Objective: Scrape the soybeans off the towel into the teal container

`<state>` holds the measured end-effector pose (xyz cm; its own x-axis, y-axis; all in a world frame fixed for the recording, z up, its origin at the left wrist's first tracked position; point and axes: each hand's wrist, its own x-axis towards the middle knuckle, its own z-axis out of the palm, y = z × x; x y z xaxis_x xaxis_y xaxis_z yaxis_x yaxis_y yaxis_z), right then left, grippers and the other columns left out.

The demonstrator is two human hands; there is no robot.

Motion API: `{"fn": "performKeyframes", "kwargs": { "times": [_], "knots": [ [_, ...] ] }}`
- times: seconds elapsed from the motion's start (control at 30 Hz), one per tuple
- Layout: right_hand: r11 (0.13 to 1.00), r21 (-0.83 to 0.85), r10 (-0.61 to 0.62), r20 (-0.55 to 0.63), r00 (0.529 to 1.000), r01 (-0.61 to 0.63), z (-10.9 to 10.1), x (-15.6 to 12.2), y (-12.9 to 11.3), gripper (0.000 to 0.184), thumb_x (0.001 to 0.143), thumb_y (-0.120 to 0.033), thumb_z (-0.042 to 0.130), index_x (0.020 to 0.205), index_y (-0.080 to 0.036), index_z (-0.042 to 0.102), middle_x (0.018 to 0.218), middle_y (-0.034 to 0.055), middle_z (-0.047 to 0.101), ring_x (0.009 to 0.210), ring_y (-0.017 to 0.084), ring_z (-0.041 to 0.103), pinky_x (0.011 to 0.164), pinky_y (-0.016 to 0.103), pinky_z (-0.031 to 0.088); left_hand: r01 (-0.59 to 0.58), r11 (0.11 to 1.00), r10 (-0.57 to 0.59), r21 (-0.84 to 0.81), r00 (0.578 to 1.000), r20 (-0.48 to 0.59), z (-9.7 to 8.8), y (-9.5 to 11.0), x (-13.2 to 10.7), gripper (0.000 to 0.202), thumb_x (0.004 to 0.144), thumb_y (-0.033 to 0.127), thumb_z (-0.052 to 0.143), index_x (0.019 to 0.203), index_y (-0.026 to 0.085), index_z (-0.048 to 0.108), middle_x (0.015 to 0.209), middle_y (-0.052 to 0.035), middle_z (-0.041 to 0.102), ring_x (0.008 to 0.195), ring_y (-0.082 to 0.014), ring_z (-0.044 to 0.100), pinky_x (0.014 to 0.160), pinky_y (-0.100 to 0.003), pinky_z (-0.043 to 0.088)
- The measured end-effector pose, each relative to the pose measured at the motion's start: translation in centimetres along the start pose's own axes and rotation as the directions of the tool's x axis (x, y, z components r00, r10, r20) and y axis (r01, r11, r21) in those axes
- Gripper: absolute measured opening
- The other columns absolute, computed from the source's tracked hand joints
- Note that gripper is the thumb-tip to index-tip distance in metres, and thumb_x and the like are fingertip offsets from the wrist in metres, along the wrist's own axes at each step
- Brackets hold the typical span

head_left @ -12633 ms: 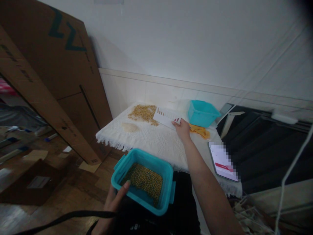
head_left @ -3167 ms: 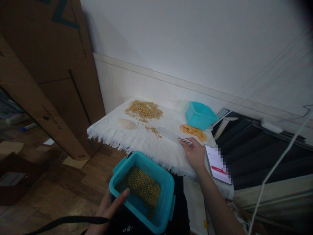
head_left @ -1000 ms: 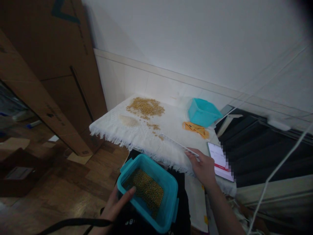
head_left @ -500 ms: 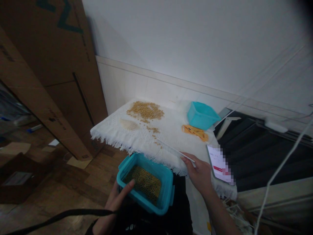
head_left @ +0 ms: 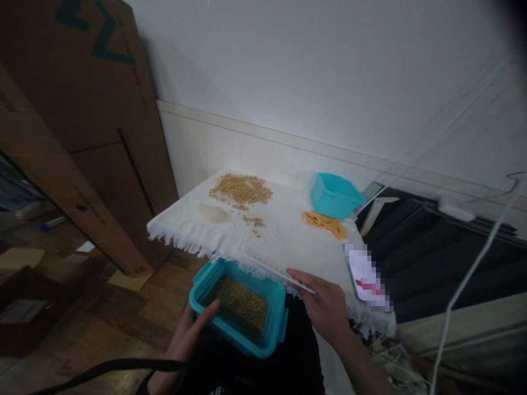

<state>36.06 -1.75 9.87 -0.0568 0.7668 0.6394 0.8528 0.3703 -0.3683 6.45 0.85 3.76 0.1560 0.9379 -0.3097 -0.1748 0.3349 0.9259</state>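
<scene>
My left hand (head_left: pixel 193 329) grips the near left side of a teal plastic container (head_left: pixel 272 334), its thumb over the rim. Yellow soybeans (head_left: pixel 241 304) cover the container's bottom; it is held just below the table's fringed front edge. In my right hand (head_left: pixel 325 302) is a thin white stick (head_left: pixel 280 274), its far end pointing left, low over the cloth edge beside the container. A large pile of soybeans (head_left: pixel 242 189) lies at the back left of the white tablecloth (head_left: pixel 284 241), with a few loose soybeans (head_left: pixel 254 221) trailing toward the front. Next to them is a small pale heap (head_left: pixel 213 213), like rice.
A second teal container (head_left: pixel 335 196) stands at the back right, an orange cloth (head_left: pixel 325 223) in front of it. A phone (head_left: pixel 366 277) lies at the right table edge. Tall cardboard boxes (head_left: pixel 90 109) stand left; a white cable (head_left: pixel 465 280) hangs at right.
My right hand has drawn the stick toward the container and the table's front edge. The soybeans nearest that edge are gone from the cloth. My left hand still holds the container.
</scene>
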Motion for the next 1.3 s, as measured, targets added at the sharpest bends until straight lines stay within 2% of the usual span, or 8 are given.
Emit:
{"fn": "performKeyframes", "kwargs": {
  "times": [0.2, 0.37, 0.53, 0.67, 0.8, 0.97, 1.17, 1.3],
  "knots": [
    [0.997, 0.073, -0.037, 0.019, 0.999, 0.035, -0.1, -0.1, -1.7, 0.028, 0.097, -0.017, 0.055, 0.109, -0.026, 0.079, 0.105, -0.0015, 0.082, 0.092, 0.016, 0.080, 0.088, 0.023, 0.062, 0.012, 1.000, -0.012, 0.008, 1.000, -0.006, 0.2, 0.5, -0.4, 0.077, 0.085, 0.062, 0.072, 0.149, 0.025, 0.051, 0.163, -0.0055, 0.051, 0.153, -0.0332, 0.041, 0.129, -0.046, 0.030],
    [0.990, 0.120, 0.065, 0.046, 0.997, -0.070, -0.2, 0.4, -1.6, 0.025, 0.099, -0.027, 0.057, 0.106, -0.029, 0.081, 0.097, -0.0020, 0.083, 0.081, 0.017, 0.080, 0.074, 0.022, 0.062, 0.073, 0.996, -0.072, -0.058, 0.997, 0.020, 0.1, 0.3, -0.5, 0.076, 0.086, 0.060, 0.071, 0.152, 0.030, 0.047, 0.164, -0.0045, 0.050, 0.151, -0.0342, 0.044, 0.119, -0.050, 0.046],
    [0.973, 0.081, 0.226, -0.127, 0.966, -0.217, 0.2, 2.8, 0.2, 0.027, 0.096, -0.041, 0.062, 0.094, -0.024, 0.083, 0.081, 0.0019, 0.082, 0.068, 0.019, 0.078, 0.061, 0.023, 0.058, 0.077, 0.996, -0.078, -0.049, 0.997, -0.001, 0.0, 0.1, -0.2, 0.080, 0.084, 0.061, 0.074, 0.153, 0.032, 0.048, 0.161, -0.0051, 0.054, 0.145, -0.0356, 0.052, 0.113, -0.049, 0.053],
    [0.953, 0.074, 0.303, -0.220, 0.927, -0.294, 1.3, 4.9, 2.0, 0.036, 0.093, -0.049, 0.062, 0.091, -0.018, 0.082, 0.075, 0.0048, 0.080, 0.062, 0.021, 0.075, 0.056, 0.025, 0.054, 0.059, 0.997, -0.060, -0.046, 0.998, -0.016, -0.2, -0.2, -0.3, 0.077, 0.083, 0.059, 0.075, 0.152, 0.032, 0.051, 0.159, -0.0044, 0.056, 0.148, -0.0344, 0.049, 0.116, -0.046, 0.050],
    [0.946, 0.059, 0.325, -0.178, 0.929, -0.320, 2.2, 5.6, 2.7, 0.040, 0.092, -0.051, 0.060, 0.093, -0.018, 0.082, 0.071, 0.0046, 0.078, 0.059, 0.020, 0.072, 0.056, 0.026, 0.052, 0.084, 0.994, -0.085, -0.070, 0.996, -0.009, -0.2, 0.0, -0.7, 0.076, 0.085, 0.059, 0.073, 0.152, 0.033, 0.049, 0.162, -0.0032, 0.054, 0.148, -0.0327, 0.049, 0.116, -0.047, 0.049],
    [0.943, 0.044, 0.332, -0.143, 0.932, -0.329, 2.1, 5.4, 2.8, 0.042, 0.091, -0.054, 0.059, 0.091, -0.019, 0.082, 0.070, 0.0045, 0.078, 0.059, 0.020, 0.071, 0.056, 0.026, 0.051, 0.033, 0.998, -0.033, -0.052, 0.999, -0.008, 0.2, 0.6, -0.9, 0.076, 0.085, 0.058, 0.074, 0.152, 0.030, 0.050, 0.157, -0.0044, 0.059, 0.146, -0.0311, 0.052, 0.121, -0.043, 0.044],
    [0.948, 0.048, 0.317, -0.117, 0.941, -0.314, 1.7, 5.2, 3.0, 0.043, 0.093, -0.056, 0.058, 0.089, -0.020, 0.081, 0.069, 0.0029, 0.077, 0.059, 0.019, 0.071, 0.055, 0.026, 0.051, 0.128, 0.988, -0.130, -0.086, 0.991, -0.017, 0.4, 1.0, -1.1, 0.084, 0.081, 0.061, 0.076, 0.155, 0.033, 0.048, 0.158, -0.0041, 0.058, 0.141, -0.0404, 0.056, 0.100, -0.050, 0.061],
    [0.950, 0.068, 0.312, -0.135, 0.940, -0.306, 1.8, 5.3, 2.9, 0.043, 0.093, -0.057, 0.058, 0.090, -0.020, 0.080, 0.068, 0.0026, 0.077, 0.059, 0.020, 0.071, 0.055, 0.026, 0.052, 0.045, 0.997, -0.046, -0.059, 0.999, -0.014, 0.3, 1.0, -1.1, 0.074, 0.085, 0.057, 0.075, 0.150, 0.030, 0.054, 0.156, -0.0042, 0.060, 0.147, -0.0340, 0.051, 0.117, -0.045, 0.049]
  ]
}}
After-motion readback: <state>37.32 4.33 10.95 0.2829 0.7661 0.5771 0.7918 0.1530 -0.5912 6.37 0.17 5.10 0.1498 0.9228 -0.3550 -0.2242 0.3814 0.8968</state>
